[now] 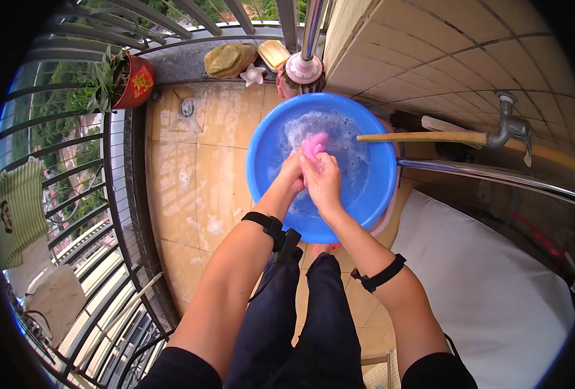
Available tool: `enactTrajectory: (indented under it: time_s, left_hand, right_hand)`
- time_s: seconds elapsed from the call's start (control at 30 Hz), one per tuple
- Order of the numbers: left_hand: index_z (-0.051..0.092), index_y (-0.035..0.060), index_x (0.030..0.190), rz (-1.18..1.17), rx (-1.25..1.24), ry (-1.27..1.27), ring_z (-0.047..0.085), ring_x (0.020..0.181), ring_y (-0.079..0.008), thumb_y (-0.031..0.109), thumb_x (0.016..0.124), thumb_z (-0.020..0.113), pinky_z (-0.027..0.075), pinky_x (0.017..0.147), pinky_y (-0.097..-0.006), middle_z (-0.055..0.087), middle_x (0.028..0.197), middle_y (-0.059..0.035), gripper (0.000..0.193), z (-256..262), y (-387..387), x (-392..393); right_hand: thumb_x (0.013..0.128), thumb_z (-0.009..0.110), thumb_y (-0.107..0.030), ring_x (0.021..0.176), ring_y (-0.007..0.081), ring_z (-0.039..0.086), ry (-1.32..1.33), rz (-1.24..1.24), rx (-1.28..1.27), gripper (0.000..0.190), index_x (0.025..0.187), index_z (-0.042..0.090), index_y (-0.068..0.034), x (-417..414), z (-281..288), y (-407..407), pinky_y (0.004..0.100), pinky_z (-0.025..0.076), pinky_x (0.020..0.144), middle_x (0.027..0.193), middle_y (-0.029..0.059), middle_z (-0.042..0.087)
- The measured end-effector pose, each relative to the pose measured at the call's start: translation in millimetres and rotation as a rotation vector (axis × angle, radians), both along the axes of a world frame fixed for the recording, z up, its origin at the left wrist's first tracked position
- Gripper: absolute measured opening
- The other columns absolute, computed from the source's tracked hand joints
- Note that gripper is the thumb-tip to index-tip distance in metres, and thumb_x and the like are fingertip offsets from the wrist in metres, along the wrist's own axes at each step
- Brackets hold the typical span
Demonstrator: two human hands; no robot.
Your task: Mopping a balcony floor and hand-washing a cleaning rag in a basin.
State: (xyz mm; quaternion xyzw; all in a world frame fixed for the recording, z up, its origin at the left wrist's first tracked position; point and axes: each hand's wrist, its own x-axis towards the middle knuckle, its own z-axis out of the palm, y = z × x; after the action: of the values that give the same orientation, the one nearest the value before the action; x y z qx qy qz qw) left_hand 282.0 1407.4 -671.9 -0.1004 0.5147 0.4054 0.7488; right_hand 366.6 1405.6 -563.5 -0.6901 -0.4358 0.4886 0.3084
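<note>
Both hands are together over a round blue plastic basin (257,194) of sudsy water (358,167). My left hand (295,168) grips a bunched pink cloth (315,144) from its left side. On the other side, my right hand (327,179) is closed around the same wet cloth, its fingers curled over it. The upper end of the cloth sticks out beyond my fingers. White foam (295,127) floats mostly in the far half of the basin. What part of the cloth lies inside my hands is hidden.
A yellowish hose (423,137) runs from the grey wall tap (508,124) over the basin's right rim. Beyond stand a pink-and-white pole base (303,68), a rock (229,59), a soap bar (274,53) and a red plant pot (134,80). A grey-white sheet (472,272) covers something at right.
</note>
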Motion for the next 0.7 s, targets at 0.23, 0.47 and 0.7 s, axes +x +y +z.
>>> enactTrajectory:
  time_s: [0.23,0.47,0.7]
  left_hand:
    - [0.052,0.0034,0.103,0.009,0.025,-0.125,0.055,0.088,-0.0194,0.022,0.09,0.041,0.046,0.078,-0.0333,0.056,0.099,-0.0103,0.025,39.2,8.0,41.2]
    - [0.044,0.0029,0.113,0.01,-0.205,0.381,0.053,0.097,-0.0269,0.02,0.087,0.049,0.044,0.081,-0.0455,0.054,0.105,-0.0134,0.032,6.2,-2.6,5.1]
    - [0.042,0.0056,0.113,-0.263,-0.514,0.343,0.051,0.102,-0.031,0.028,0.084,0.053,0.035,0.086,-0.056,0.057,0.097,-0.0143,0.039,85.4,21.7,16.7]
  right_hand:
    - [0.079,0.056,-0.015,0.085,0.0341,0.046,-0.196,-0.098,0.263,0.018,0.084,0.047,0.0,18.5,-50.4,12.8,0.0406,0.038,0.075,0.087,0.018,0.049]
    - [0.078,0.055,-0.019,0.087,0.0393,0.051,-0.602,0.432,-0.008,0.023,0.091,0.055,0.0,73.9,-130.6,35.9,0.0445,0.041,0.075,0.089,0.0219,0.056]
    - [0.079,0.051,-0.009,0.081,0.0344,0.053,-0.262,0.156,0.361,0.012,0.085,0.053,0.001,52.1,-51.4,10.4,0.0378,0.042,0.074,0.082,0.0157,0.055]
